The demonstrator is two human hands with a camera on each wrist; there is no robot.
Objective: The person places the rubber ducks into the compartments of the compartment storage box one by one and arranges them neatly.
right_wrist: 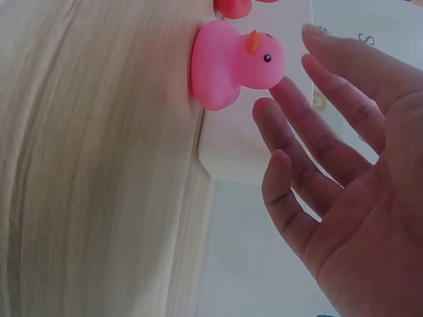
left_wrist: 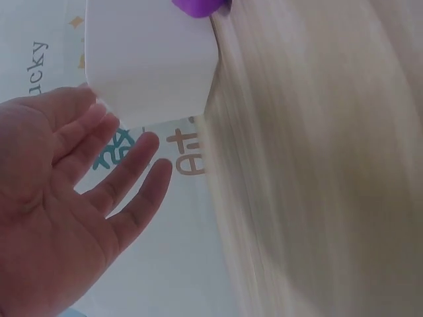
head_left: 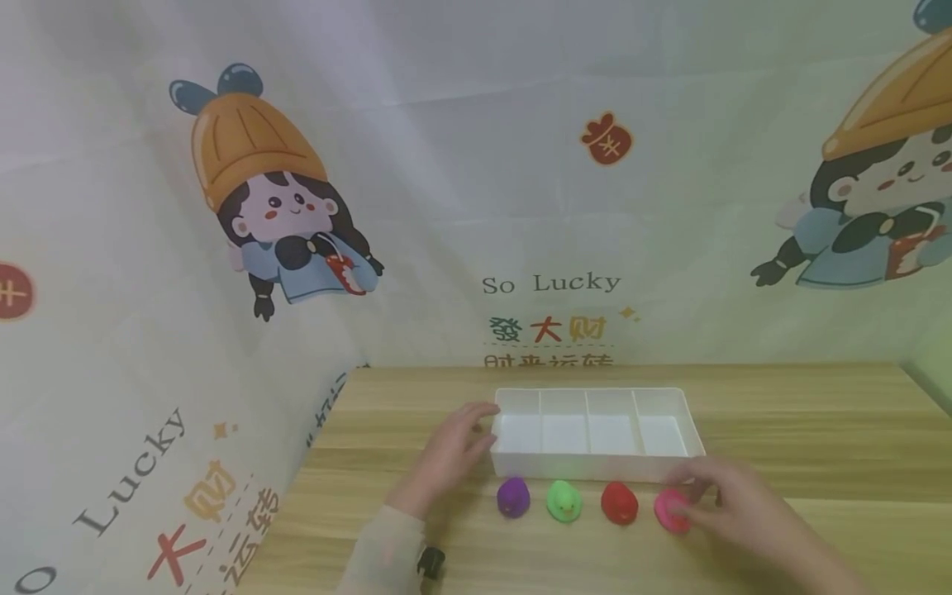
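A white tray (head_left: 587, 468) with several compartments in a row stands on the table. My left hand (head_left: 449, 454) is at its left end, thumb and fingers spread at the corner; in the left wrist view the fingertips meet the tray's (left_wrist: 152, 66) edge. Along the tray's front sit a purple toy (head_left: 513, 498), a green duck (head_left: 564, 502), a red toy (head_left: 620, 503) and a pink rubber duck (head_left: 672, 510). Beside the pink duck (right_wrist: 218, 69) is my right hand (right_wrist: 350, 152), fingers loosely bent and apart, not closed round it. The head view shows that hand (head_left: 744, 508) partly covering the duck.
The wooden table (head_left: 803, 430) reaches back to a printed cloth (head_left: 439, 182) that hangs behind and on the left. A small black object (head_left: 430, 562) shows next to the left sleeve (head_left: 383, 549).
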